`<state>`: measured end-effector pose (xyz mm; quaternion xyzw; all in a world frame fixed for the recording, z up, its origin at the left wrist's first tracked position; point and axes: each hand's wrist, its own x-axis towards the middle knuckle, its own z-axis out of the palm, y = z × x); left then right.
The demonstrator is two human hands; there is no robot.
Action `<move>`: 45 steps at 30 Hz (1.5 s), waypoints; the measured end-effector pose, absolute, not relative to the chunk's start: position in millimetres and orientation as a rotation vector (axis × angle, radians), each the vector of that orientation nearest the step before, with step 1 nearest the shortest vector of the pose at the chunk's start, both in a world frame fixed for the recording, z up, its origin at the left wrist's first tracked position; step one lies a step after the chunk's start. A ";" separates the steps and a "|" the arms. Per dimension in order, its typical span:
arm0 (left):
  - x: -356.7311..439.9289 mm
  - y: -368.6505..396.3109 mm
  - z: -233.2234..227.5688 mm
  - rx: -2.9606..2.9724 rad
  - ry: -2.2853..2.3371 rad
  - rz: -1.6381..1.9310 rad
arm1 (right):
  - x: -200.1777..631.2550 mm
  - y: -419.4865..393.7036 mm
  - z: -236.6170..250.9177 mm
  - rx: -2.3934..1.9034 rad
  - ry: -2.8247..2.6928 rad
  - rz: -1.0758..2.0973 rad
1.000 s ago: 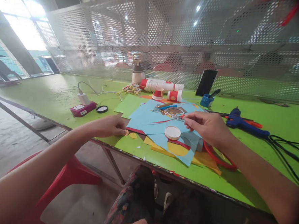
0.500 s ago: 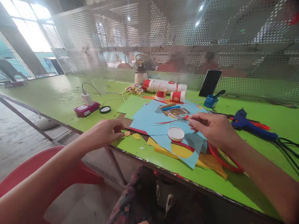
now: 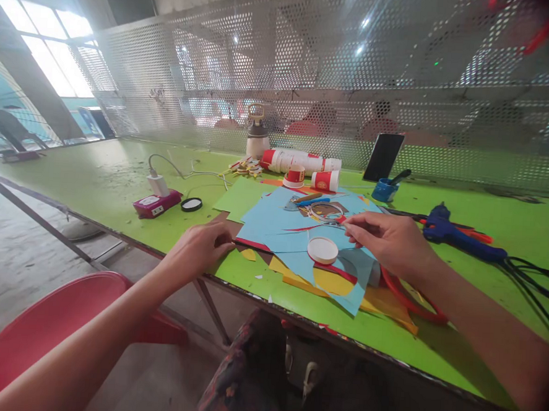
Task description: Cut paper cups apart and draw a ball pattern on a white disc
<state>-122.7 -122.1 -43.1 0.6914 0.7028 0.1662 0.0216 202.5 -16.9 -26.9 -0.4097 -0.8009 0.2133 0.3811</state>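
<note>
I am resting my left hand (image 3: pixel 200 249), fingers curled and holding nothing visible, at the near edge of the blue paper sheets (image 3: pixel 273 221). My right hand (image 3: pixel 390 240) is pinching a thin red paper strip (image 3: pixel 317 226) above the white lid (image 3: pixel 322 250). I am judging a light, steady grip best. The green table (image 3: pixel 108 180) is fronting a perforated metal screen (image 3: pixel 310 71).
</note>
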 end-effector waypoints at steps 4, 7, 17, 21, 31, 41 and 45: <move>-124.2 -123.3 -43.5 2.088 2.211 0.588 | 202.6 -17.4 -26.4 -1.048 -2.049 0.530; -127.3 -125.3 -40.2 2.035 2.194 0.634 | 202.8 -17.4 -26.1 -1.048 -2.055 0.519; -142.4 -130.6 -45.5 2.361 2.172 0.751 | 201.4 -18.7 -26.1 -1.091 -2.075 0.544; -143.3 -123.0 -44.4 2.447 2.027 0.632 | 201.0 -19.7 -25.9 -1.101 -2.102 0.551; -148.7 -118.3 -49.1 2.452 1.947 0.607 | 201.7 -20.1 -25.3 -1.117 -2.138 0.531; -152.4 -120.7 -46.4 2.303 1.923 0.716 | 203.2 -18.0 -29.4 -1.089 -2.152 0.531; -151.5 -122.1 -37.6 2.278 1.968 0.832 | 201.7 -15.9 -30.2 -1.055 -2.136 0.522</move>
